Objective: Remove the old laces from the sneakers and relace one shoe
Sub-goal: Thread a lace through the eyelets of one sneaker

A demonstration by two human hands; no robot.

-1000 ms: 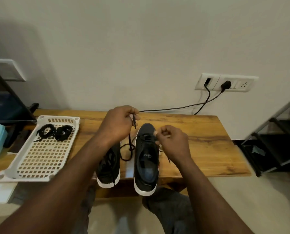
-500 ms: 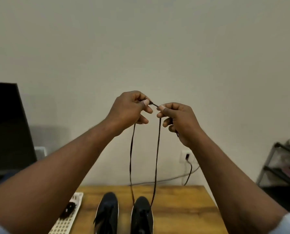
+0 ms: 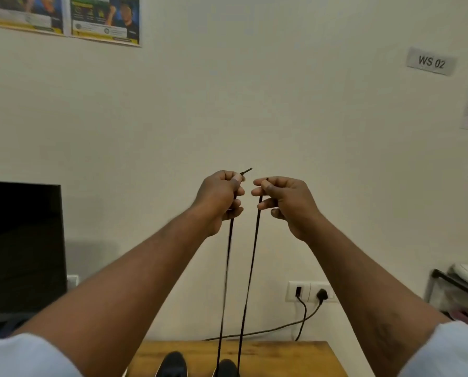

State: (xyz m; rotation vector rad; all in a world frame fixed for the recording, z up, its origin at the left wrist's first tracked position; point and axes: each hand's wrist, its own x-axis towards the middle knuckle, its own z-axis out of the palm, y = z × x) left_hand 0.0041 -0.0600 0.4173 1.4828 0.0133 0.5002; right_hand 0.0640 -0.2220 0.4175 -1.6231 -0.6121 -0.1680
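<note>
1. The lace (image 3: 250, 268) is thin and black. Its two strands run taut and nearly parallel up from the right sneaker (image 3: 227, 367), whose dark toe shows at the bottom edge on the wooden table (image 3: 295, 357).
2. The left sneaker (image 3: 173, 363) stands just beside it, only its toe in view.
3. The left hand (image 3: 219, 198) is raised before the wall, fingers curled round the left strand, thumb and forefinger pinching it near the end. The stiff tip pokes out up and to the right.
4. The right hand (image 3: 287, 202), level with it and just apart, pinches the right strand's end between thumb and forefinger.
5. Both forearms reach forward and up.
</note>
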